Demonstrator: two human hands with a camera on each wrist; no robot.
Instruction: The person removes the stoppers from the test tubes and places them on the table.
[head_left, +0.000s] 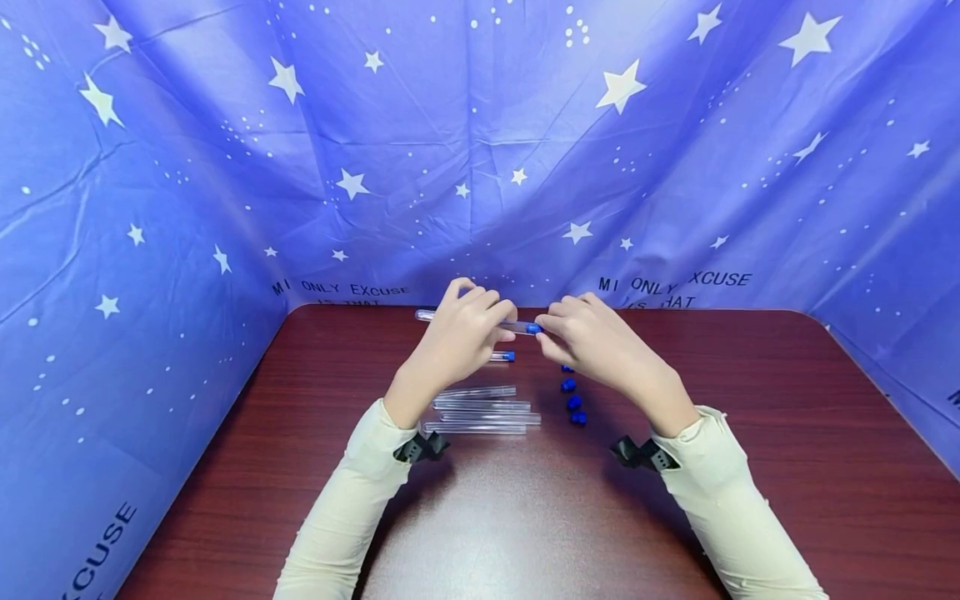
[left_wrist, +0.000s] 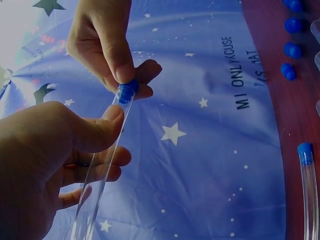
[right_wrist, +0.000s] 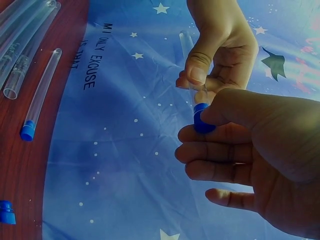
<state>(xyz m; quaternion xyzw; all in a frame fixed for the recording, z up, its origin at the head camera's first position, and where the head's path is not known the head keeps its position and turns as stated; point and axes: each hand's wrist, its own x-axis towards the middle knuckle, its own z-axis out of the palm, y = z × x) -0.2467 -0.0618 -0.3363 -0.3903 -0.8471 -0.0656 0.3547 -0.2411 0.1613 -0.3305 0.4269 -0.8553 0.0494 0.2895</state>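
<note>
A clear test tube (left_wrist: 102, 160) is held up above the far part of the table, lying nearly level in the head view. My left hand (head_left: 470, 329) grips it near its mouth, thumb on one side and fingers on the other. At that mouth sits a blue stopper (right_wrist: 203, 120), which my right hand (head_left: 592, 337) pinches between thumb and fingertips. The stopper's narrow part shows inside the glass in the left wrist view. Below the hands, a capped test tube (right_wrist: 42, 95) with a blue stopper lies on the table, partly hidden by my left hand in the head view.
Several uncapped test tubes (head_left: 483, 407) lie side by side on the dark red wooden table (head_left: 480, 517), between my forearms. To their right, several loose blue stoppers (head_left: 574, 402) form a rough column. A blue star-patterned cloth (head_left: 465, 108) hangs around the table's back and sides.
</note>
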